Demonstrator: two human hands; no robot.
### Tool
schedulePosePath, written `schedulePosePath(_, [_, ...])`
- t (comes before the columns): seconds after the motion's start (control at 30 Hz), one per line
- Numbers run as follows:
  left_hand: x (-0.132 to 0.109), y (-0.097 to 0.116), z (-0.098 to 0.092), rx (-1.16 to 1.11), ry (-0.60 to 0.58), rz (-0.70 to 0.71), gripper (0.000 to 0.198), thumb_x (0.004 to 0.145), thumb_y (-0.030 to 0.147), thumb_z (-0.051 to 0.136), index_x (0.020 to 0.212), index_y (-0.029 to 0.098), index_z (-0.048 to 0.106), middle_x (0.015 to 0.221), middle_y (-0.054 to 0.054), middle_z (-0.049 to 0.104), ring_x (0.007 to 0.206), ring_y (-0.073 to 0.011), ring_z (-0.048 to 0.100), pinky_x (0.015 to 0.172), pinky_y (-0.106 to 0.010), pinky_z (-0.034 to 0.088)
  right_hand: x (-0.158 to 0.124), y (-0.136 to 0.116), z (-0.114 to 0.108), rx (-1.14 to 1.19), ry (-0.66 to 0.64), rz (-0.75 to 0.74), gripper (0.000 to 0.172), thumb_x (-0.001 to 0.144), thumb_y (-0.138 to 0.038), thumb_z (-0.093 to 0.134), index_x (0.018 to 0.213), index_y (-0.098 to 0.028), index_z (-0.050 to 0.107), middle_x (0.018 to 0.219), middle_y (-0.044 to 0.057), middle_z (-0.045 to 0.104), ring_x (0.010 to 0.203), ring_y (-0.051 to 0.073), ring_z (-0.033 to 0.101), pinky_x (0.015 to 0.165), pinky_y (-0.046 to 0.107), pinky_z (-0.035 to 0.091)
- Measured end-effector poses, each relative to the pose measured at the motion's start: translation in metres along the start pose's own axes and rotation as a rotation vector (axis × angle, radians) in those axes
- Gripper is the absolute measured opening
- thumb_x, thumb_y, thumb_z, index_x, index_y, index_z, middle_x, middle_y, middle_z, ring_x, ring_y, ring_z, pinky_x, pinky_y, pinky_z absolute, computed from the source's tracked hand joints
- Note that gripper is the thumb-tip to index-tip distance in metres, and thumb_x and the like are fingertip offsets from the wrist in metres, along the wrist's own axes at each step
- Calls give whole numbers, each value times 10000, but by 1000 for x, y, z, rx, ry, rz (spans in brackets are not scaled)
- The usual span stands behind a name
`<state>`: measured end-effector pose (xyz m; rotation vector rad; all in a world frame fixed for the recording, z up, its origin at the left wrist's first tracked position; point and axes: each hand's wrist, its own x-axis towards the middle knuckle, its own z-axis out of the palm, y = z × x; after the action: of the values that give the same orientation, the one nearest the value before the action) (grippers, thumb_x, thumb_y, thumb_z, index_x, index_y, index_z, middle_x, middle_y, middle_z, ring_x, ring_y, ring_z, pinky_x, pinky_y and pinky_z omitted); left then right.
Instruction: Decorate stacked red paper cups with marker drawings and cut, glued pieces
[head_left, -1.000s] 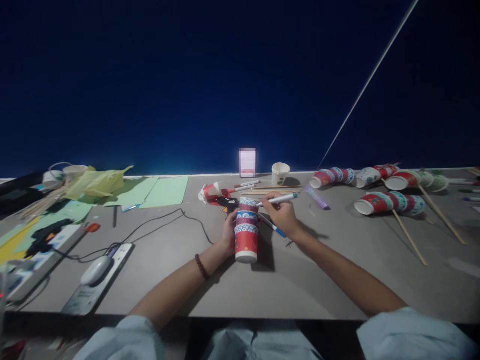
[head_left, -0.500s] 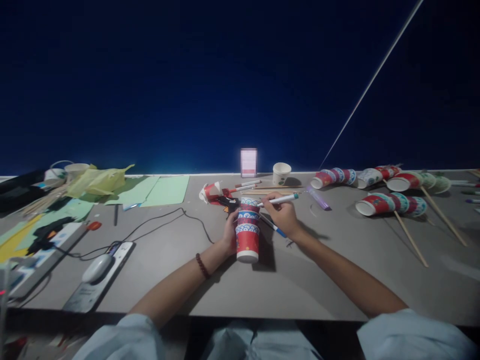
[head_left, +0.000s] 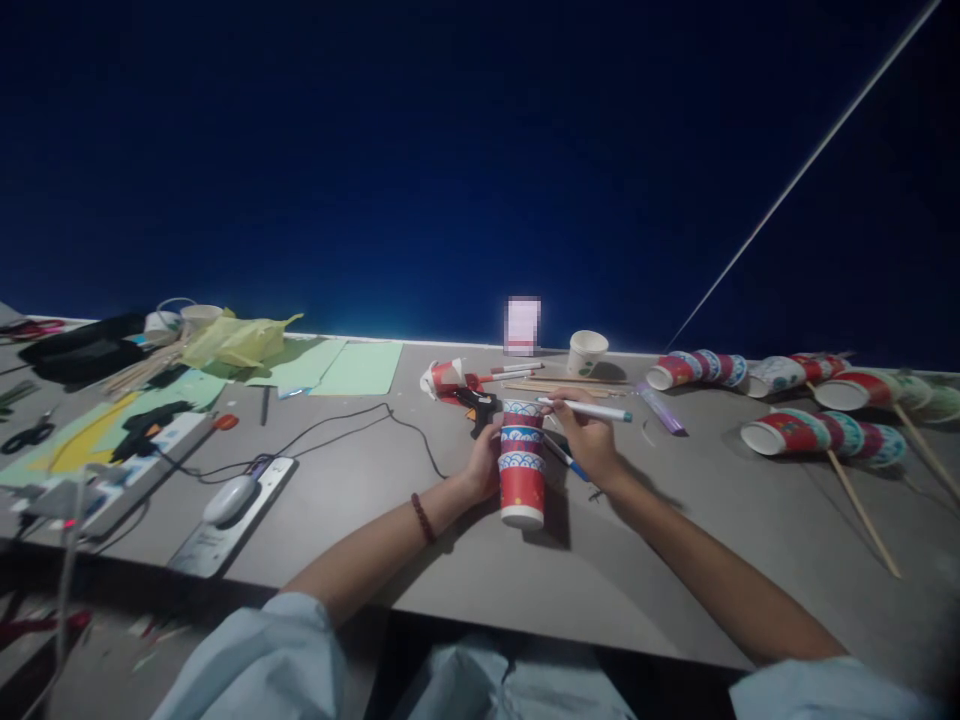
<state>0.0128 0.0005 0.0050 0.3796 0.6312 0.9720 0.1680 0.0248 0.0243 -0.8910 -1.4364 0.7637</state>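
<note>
Near the middle of the table, my left hand [head_left: 485, 462] is wrapped around the left side of a stack of paper cups [head_left: 523, 490]. The cups are red and purple with blue-and-white wave bands, and the white-rimmed end points toward me. A white marker [head_left: 606, 411] with a green end is pinched in my right hand [head_left: 585, 432], its tip at the upper cup's edge. Whether the tip touches the cup I cannot tell. Just behind my left hand lies a black glue gun [head_left: 481, 408]. A blue-and-white pen [head_left: 564, 458] rests beneath my right hand.
Joined cups on sticks [head_left: 814, 433] lie at the right. A white paper cup [head_left: 587, 350] stands near the wall, with a purple packet [head_left: 663, 410] beside it. Leftward are green paper sheets [head_left: 364, 368], a yellow bag [head_left: 244, 340], a power strip [head_left: 154, 475] and a white mouse [head_left: 229, 500].
My view has turned left, so the things appear farther right and more of the left side shows. My hands keep their hold on the cups and marker.
</note>
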Motion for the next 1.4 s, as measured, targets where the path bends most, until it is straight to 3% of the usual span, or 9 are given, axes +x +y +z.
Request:
schedulePosePath(0.6, [-2, 2, -2, 4, 23, -27, 377, 839, 404, 496, 889, 63, 648, 740, -137, 695, 617, -220, 653, 637, -329, 500, 3, -2, 1, 0, 5, 72, 218, 801, -422, 628, 827, -208, 596, 735, 8, 654, 702, 177, 647, 692, 310, 523])
schedulePosePath(0.87, [-4, 4, 1, 0, 73, -57, 376, 853, 396, 471, 868, 65, 651, 700, -127, 692, 588, -212, 644, 620, -326, 497, 3, -7, 0, -152, -27, -5, 194, 819, -382, 601, 766, -195, 602, 702, 9, 643, 643, 148, 592, 611, 267, 485])
schedulePosePath(1.4, [-4, 4, 1, 7, 82, -33, 356, 831, 388, 495, 879, 71, 649, 712, -129, 693, 600, -222, 645, 635, -341, 498, 2, -7, 2, -197, -57, -22, 180, 821, -370, 596, 757, -202, 614, 755, 30, 676, 727, 178, 633, 686, 303, 505])
